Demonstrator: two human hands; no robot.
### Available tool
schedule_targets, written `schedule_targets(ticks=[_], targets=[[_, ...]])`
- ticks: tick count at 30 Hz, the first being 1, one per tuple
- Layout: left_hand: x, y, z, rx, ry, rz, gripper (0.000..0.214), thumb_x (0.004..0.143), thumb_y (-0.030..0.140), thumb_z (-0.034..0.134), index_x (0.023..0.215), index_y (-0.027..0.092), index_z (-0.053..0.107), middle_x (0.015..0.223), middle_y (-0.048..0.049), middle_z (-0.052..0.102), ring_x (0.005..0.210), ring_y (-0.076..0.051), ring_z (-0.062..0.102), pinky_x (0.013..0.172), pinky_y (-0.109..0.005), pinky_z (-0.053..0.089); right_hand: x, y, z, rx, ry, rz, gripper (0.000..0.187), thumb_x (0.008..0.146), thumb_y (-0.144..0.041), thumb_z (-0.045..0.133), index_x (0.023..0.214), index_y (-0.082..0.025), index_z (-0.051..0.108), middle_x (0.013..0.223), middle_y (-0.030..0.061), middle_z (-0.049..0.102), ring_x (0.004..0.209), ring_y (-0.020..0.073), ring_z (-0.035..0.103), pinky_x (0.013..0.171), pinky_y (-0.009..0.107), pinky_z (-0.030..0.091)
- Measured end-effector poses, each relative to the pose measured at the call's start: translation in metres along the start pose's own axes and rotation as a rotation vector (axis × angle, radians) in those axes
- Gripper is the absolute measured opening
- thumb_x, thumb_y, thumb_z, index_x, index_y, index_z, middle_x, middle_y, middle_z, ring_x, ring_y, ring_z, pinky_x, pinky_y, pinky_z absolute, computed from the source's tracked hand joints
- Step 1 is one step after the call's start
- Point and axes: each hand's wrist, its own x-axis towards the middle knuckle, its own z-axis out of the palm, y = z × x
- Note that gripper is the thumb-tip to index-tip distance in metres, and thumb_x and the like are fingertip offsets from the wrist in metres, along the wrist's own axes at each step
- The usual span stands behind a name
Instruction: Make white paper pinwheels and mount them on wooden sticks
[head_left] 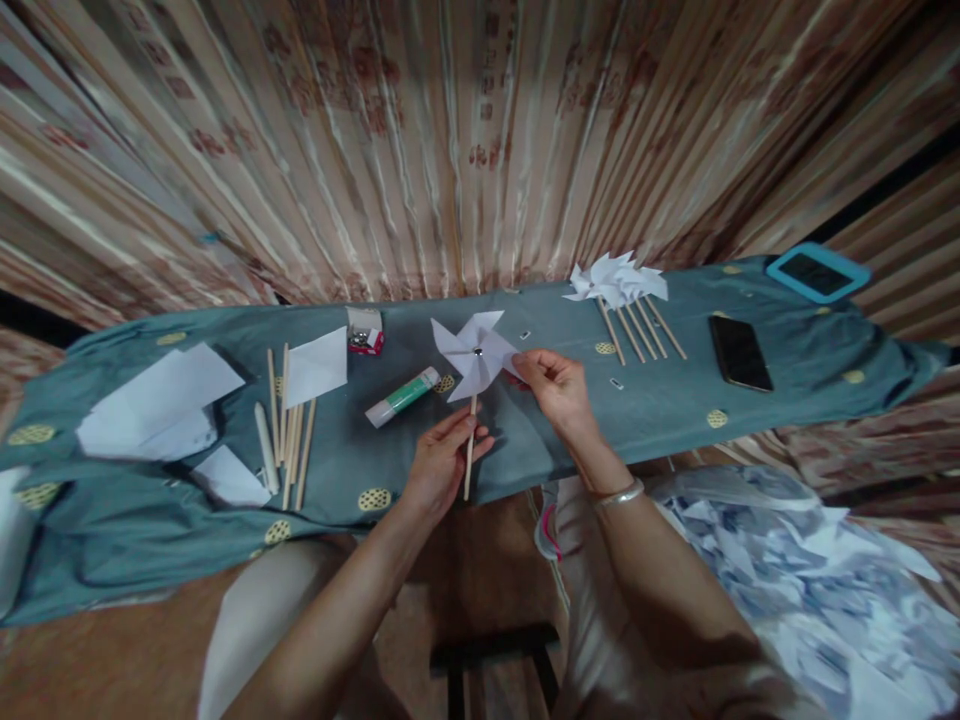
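Note:
A white paper pinwheel [474, 353] on a thin wooden stick [469, 462] is held up over the teal cloth-covered table [660, 410]. My left hand [442, 462] is closed round the stick below the wheel. My right hand [553, 385] pinches the right-hand blade of the pinwheel between thumb and fingers. A small dark pin sits at the wheel's centre.
Several finished pinwheels [619, 285] lie at the back right. A glue stick [402, 397], a small box of pins [365, 331], loose sticks [291, 425] and white paper sheets [157, 400] lie left. A black phone [739, 352] and a blue-cased device [817, 272] sit right. Paper scraps [795, 570] fill the lower right.

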Motion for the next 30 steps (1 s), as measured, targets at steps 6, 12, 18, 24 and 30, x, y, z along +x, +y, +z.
schedule_targets(ticks=[6,12,18,24,30], targets=[[0.007,0.002,-0.007,0.048,0.02,0.067,0.034,0.055,0.02,0.09,0.084,0.011,0.077,0.068,-0.0022,0.069,0.065,-0.01,0.063,0.066,-0.023,0.056,-0.005,0.001,0.01,-0.107,-0.026,-0.041,0.043,0.068,-0.061,0.064,0.06,-0.019,0.059,0.053,-0.0039,0.046,0.052,0.0092,0.036,0.049,0.024,0.029],[0.015,0.005,-0.012,0.104,0.054,0.174,0.043,0.041,0.029,0.094,0.078,0.014,0.078,0.068,-0.002,0.071,0.062,-0.01,0.062,0.063,-0.021,0.05,-0.008,-0.002,0.024,-0.071,-0.126,-0.038,0.044,0.068,-0.061,0.065,0.06,-0.019,0.058,0.056,-0.003,0.047,0.053,0.0098,0.038,0.05,0.025,0.03],[0.02,0.006,-0.015,0.139,0.042,0.238,0.042,0.045,0.031,0.093,0.081,0.015,0.079,0.072,-0.0025,0.073,0.063,-0.011,0.061,0.065,-0.024,0.047,-0.011,0.001,0.034,-0.095,-0.153,-0.068,0.051,0.07,-0.065,0.063,0.052,-0.021,0.046,0.053,-0.0051,0.036,0.053,0.0093,0.031,0.05,0.025,0.024],[0.02,0.008,-0.014,0.144,0.082,0.227,0.043,0.044,0.029,0.093,0.081,0.014,0.078,0.07,-0.0023,0.073,0.057,-0.009,0.057,0.059,-0.023,0.043,-0.013,0.005,0.038,-0.173,-0.194,-0.071,0.051,0.075,-0.065,0.057,0.052,-0.02,0.046,0.053,-0.0051,0.034,0.054,0.0094,0.031,0.05,0.026,0.023],[0.02,0.008,-0.015,0.158,0.062,0.244,0.041,0.045,0.028,0.093,0.081,0.014,0.079,0.07,-0.0029,0.073,0.058,-0.009,0.058,0.059,-0.022,0.044,-0.015,0.006,0.041,-0.236,-0.225,-0.08,0.05,0.078,-0.062,0.056,0.054,-0.019,0.055,0.052,-0.0043,0.043,0.055,0.01,0.038,0.053,0.025,0.028]])
